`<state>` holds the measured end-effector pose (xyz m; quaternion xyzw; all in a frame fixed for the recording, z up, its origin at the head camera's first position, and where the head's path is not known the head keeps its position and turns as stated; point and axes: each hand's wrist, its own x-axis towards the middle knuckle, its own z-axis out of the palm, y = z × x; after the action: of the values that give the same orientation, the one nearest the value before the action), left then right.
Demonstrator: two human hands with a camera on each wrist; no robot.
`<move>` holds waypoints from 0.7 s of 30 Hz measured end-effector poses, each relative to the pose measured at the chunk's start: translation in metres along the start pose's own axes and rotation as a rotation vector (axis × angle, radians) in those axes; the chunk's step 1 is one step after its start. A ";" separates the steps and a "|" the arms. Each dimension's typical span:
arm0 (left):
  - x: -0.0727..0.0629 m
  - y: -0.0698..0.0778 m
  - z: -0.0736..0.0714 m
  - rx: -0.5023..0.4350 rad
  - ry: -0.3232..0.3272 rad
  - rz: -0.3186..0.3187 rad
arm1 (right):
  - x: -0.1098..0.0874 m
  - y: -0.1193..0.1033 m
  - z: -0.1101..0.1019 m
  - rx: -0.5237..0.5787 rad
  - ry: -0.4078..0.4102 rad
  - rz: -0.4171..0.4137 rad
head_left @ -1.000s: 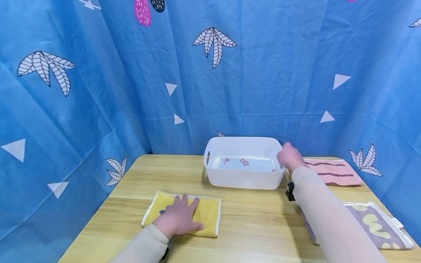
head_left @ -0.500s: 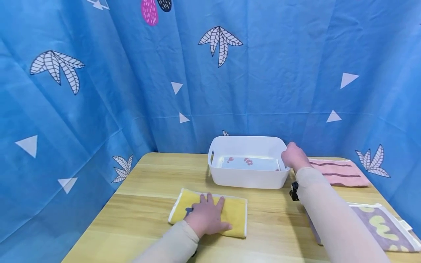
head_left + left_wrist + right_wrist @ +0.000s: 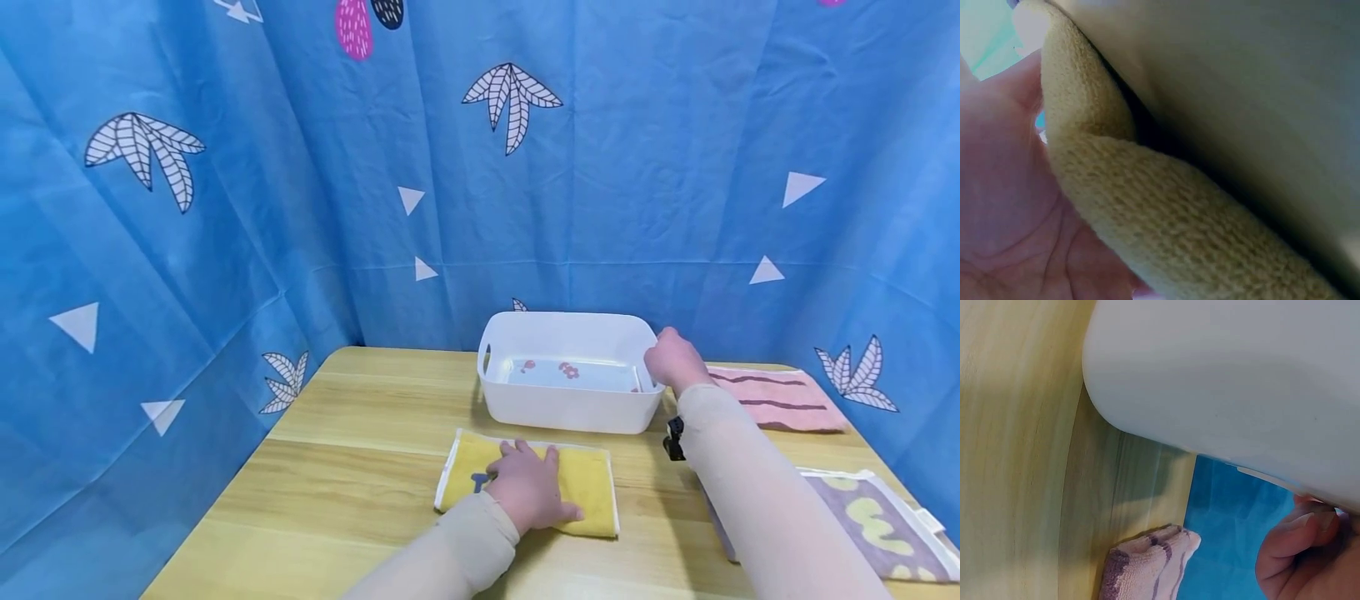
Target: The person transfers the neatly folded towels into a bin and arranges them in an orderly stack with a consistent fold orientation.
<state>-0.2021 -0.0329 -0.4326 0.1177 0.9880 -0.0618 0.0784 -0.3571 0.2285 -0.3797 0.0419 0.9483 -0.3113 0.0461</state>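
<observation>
A folded yellow towel (image 3: 592,487) with white edging lies on the table in front of the basket. My left hand (image 3: 527,487) rests on top of it, fingers spread and slightly bent, the thumb out to the right. In the left wrist view the folded edge of the yellow towel (image 3: 1166,206) passes beside my palm (image 3: 1004,187). The white plastic basket (image 3: 562,410) stands upright at the back, with pink flower prints on its inside floor. Curled at its right end, my right hand (image 3: 675,360) grips the handle; the right wrist view shows the bent fingers (image 3: 1291,540) at the rim.
A pink striped towel (image 3: 787,400) lies folded at the back right. Nearer, a purple towel with yellow shapes (image 3: 862,525) lies partly under my right forearm. A blue patterned curtain (image 3: 637,167) encloses the wooden table (image 3: 337,467) at the back and sides.
My left hand has slid the yellow towel to the right, closer to the front of the basket. My right hand stays on the basket's handle. The view has shifted slightly.
</observation>
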 end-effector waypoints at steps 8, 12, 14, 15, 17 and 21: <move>0.008 0.025 -0.005 0.051 -0.031 -0.056 | 0.001 0.001 0.001 -0.006 0.001 -0.001; 0.012 0.040 -0.007 0.081 -0.046 -0.061 | 0.000 0.002 0.002 0.011 -0.002 0.017; 0.014 0.047 -0.007 0.100 -0.049 -0.059 | 0.000 0.002 0.003 0.019 -0.004 0.023; 0.015 0.051 -0.008 0.110 -0.048 -0.058 | 0.000 0.003 0.002 0.020 -0.004 0.022; 0.018 0.056 -0.008 0.129 -0.049 -0.055 | 0.000 0.002 0.002 0.025 -0.005 0.020; 0.023 0.062 -0.008 0.151 -0.057 -0.050 | 0.001 0.000 0.000 0.025 -0.013 0.012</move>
<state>-0.2103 0.0335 -0.4352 0.0968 0.9806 -0.1414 0.0958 -0.3576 0.2287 -0.3799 0.0462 0.9436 -0.3234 0.0537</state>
